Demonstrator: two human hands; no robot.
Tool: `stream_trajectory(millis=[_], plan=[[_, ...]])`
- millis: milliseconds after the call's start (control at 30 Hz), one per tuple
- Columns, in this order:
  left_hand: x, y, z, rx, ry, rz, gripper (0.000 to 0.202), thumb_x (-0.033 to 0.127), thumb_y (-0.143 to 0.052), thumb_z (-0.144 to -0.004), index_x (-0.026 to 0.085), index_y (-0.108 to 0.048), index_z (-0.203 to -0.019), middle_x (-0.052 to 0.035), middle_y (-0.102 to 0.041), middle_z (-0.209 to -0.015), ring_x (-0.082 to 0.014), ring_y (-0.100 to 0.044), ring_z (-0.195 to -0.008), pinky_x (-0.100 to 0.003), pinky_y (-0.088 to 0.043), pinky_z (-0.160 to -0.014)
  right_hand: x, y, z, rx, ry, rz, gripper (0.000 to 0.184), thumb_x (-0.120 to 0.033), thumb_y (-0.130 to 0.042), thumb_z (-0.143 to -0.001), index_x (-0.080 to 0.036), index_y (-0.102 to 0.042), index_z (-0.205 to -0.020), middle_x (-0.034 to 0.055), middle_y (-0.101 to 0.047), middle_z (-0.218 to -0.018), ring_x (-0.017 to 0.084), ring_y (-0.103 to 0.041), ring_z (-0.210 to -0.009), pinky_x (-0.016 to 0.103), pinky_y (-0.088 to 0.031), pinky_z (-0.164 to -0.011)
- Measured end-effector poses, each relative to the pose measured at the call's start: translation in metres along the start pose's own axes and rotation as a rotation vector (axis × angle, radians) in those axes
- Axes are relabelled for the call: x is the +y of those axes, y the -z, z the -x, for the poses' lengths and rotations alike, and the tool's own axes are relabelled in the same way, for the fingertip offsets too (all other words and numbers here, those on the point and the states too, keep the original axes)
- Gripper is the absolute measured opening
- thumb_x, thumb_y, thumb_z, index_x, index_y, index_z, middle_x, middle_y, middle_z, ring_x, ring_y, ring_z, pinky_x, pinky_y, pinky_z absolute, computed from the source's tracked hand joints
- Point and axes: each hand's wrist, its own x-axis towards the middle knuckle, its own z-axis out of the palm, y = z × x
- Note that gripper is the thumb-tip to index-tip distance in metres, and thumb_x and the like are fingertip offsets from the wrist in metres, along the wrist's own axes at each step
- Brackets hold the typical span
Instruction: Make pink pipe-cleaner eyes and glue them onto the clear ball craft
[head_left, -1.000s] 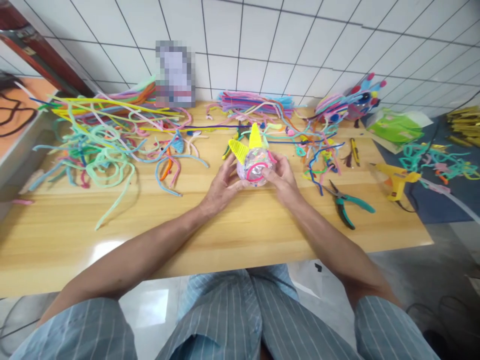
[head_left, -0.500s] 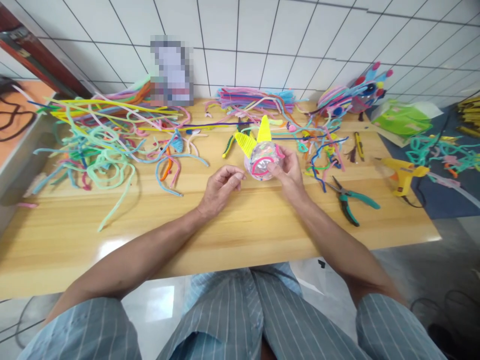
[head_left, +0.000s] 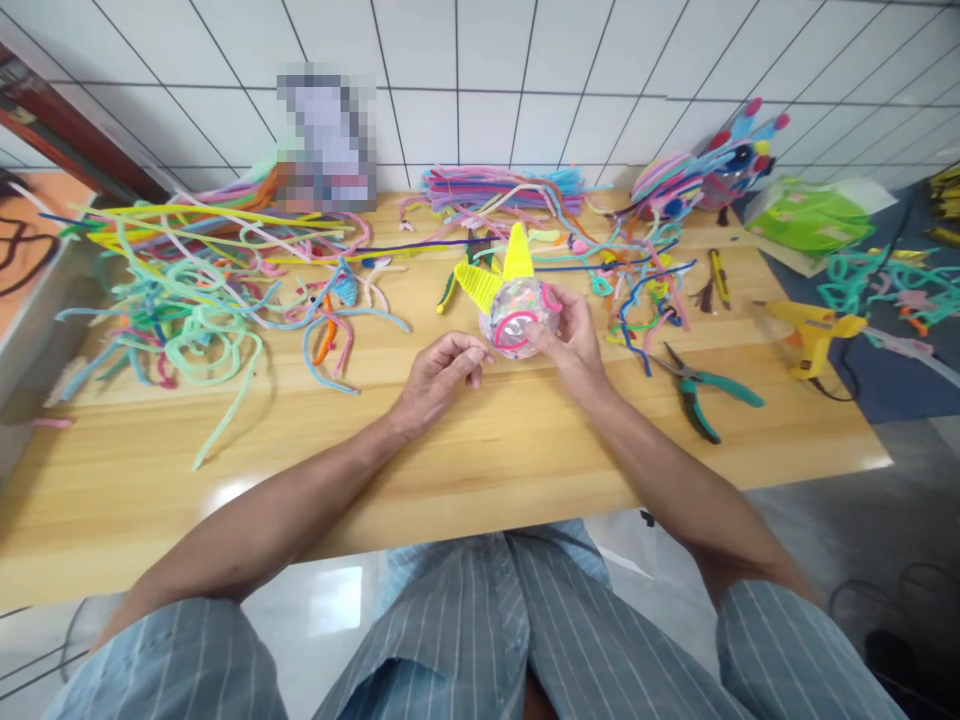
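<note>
My right hand (head_left: 574, 335) grips a round craft ball (head_left: 516, 312) wound with pastel pipe cleaners, with a pink loop on its front and two yellow ear shapes on top. It is held just above the wooden table (head_left: 450, 450). My left hand (head_left: 439, 375) hovers just left of the ball, fingers curled together with nothing visible in them, not touching it.
Loose pipe cleaners (head_left: 195, 300) sprawl over the table's left and back. Green-handled pliers (head_left: 701, 392) lie right of my hand, a yellow glue gun (head_left: 810, 335) beyond them. A finished colourful craft (head_left: 705, 175) stands at the back right beside green packets (head_left: 814, 215).
My left hand has come off the ball and drawn back with curled fingers. The right hand alone keeps the ball, shifted slightly away from me.
</note>
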Motion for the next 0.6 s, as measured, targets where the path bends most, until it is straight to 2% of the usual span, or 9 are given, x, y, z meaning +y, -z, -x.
stream_trajectory(millis=[267,400,500,600], plan=[[-0.002,0.001,0.0,-0.041,0.007,-0.004,0.043,0.058,-0.093,-0.091,0.018,-0.079,-0.097,-0.004,-0.083,-0.088,-0.0079,-0.065,-0.058,-0.021,-0.054,-0.058,0.002,0.0,-0.001,0.006,-0.006,-0.022,0.097,-0.087,-0.093,-0.068,-0.029,-0.059,-0.138,0.0157,-0.071,-0.151,0.039,-0.067,-0.144,0.06,-0.058,-0.123],[-0.003,0.001,0.0,-0.044,-0.008,-0.02,0.044,0.06,-0.093,-0.09,0.019,-0.079,-0.099,-0.0031,-0.082,-0.086,-0.0083,-0.064,-0.057,-0.022,-0.053,-0.056,0.002,-0.001,0.001,0.0,0.001,-0.002,0.093,-0.087,-0.091,-0.071,-0.03,-0.06,-0.138,0.0139,-0.071,-0.15,0.037,-0.068,-0.142,0.055,-0.059,-0.12],[-0.005,0.002,-0.001,-0.022,-0.035,-0.032,0.044,0.059,-0.095,-0.088,0.019,-0.079,-0.1,-0.0016,-0.081,-0.081,-0.008,-0.063,-0.056,-0.021,-0.053,-0.056,0.009,-0.005,0.004,-0.006,-0.02,0.032,0.092,-0.085,-0.09,-0.074,-0.03,-0.06,-0.141,0.014,-0.069,-0.151,0.036,-0.068,-0.14,0.053,-0.06,-0.118],[-0.008,0.004,-0.003,0.024,-0.029,-0.064,0.047,0.063,-0.095,-0.087,0.019,-0.081,-0.095,-0.0014,-0.078,-0.077,-0.0093,-0.067,-0.062,-0.021,-0.055,-0.061,0.013,-0.009,0.007,0.022,-0.026,0.119,0.095,-0.082,-0.093,-0.074,-0.027,-0.059,-0.144,0.0171,-0.065,-0.151,0.036,-0.067,-0.136,0.057,-0.059,-0.119]])
